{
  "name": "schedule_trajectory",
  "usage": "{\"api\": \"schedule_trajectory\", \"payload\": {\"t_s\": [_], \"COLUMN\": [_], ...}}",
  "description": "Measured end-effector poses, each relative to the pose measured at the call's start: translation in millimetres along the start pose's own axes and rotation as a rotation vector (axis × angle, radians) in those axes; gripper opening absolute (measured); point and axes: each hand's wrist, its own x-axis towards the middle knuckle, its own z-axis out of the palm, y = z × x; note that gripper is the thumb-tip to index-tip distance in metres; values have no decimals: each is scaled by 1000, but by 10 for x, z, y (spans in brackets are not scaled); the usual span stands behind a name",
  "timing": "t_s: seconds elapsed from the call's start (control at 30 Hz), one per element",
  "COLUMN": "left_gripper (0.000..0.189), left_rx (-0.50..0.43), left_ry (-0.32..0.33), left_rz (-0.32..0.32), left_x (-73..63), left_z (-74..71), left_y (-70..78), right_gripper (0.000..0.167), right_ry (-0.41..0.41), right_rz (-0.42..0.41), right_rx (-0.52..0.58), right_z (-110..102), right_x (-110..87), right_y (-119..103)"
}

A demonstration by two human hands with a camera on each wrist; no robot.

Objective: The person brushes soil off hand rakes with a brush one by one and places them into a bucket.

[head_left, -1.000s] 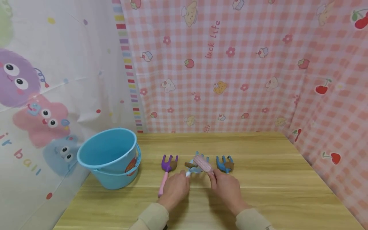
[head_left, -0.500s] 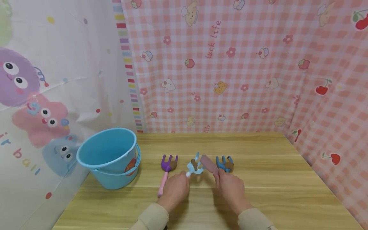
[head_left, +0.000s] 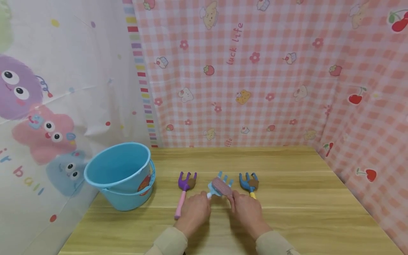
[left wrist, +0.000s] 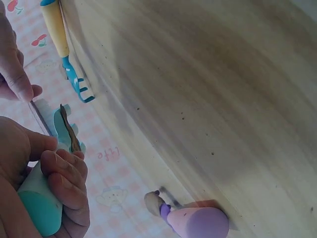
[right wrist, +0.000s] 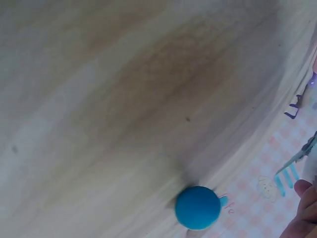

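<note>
Right hand (head_left: 248,211) grips pink brush (head_left: 221,187), well apart from right table edge (head_left: 350,199).

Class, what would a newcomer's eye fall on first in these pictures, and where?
Probably the big blue bucket on the left of the table, or the pink checked cloth behind it. Next, at the centre, the left hand grips a pale blue rake while the right hand holds a pink brush over its head.
</note>
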Motion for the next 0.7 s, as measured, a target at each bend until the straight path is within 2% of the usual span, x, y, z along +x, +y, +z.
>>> {"api": "schedule_trajectory", "payload": {"t_s": [0.1, 0.2, 0.4, 0.5, 0.57, 0.7], "left_gripper": [25, 26, 25, 24, 23, 24], "left_rx": [9, 23, 19, 18, 16, 6], "left_ry": [21, 34, 7, -6, -20, -36], "left_rz": [18, 32, 32, 18, 2, -2], "left_x": [-19, -35, -31, -14, -3, 10], "left_z": [11, 18, 24, 6, -4, -34], "left_y": [-18, -30, -15, -5, 1, 21], "right_gripper": [20, 20, 23, 23, 22, 19], "right_ry": [-24, 3, 86, 112, 100, -3], "right_rz": [37, 66, 0, 16, 28, 16], "right_rx": [6, -10, -75, -44, 12, 105], "right_z": [13, 24, -3, -53, -80, -55], "right_x": [1, -8, -20, 10, 29, 32], "right_y": [50, 134, 239, 193, 137, 47]}}
